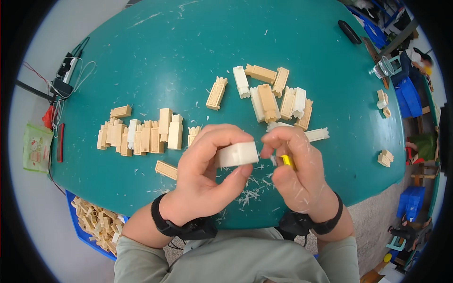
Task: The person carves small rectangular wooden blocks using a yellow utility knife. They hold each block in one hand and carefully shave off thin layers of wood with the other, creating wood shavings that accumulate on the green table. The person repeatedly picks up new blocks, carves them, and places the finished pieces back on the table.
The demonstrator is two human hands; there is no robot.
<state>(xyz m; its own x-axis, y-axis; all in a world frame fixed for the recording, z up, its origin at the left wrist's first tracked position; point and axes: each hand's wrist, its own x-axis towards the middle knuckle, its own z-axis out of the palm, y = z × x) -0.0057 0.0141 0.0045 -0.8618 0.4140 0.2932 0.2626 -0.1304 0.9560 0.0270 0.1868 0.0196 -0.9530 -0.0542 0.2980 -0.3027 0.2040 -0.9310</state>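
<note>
My left hand (200,177) is closed around a cream-white rectangular block (239,154), its end turned toward my right hand. Fingers curled, my right hand (304,177) grips a small yellow knife-like tool (287,162); only a bit of its yellow body and a greyish tip show. A narrow gap separates the tool from the block. Below both hands, thin pale shavings (250,193) lie scattered on the green table (155,61). Just beyond my right hand rests a cluster of similar tan and white blocks (268,104) with scalloped ends.
A row of tan blocks (141,137) stretches across the left side, with a single block (167,170) closer to me. Down at the lower left, a blue crate (82,231) holds many pieces. A power strip (66,75) with cables sits at the left edge; a clear jar (383,68) is far right.
</note>
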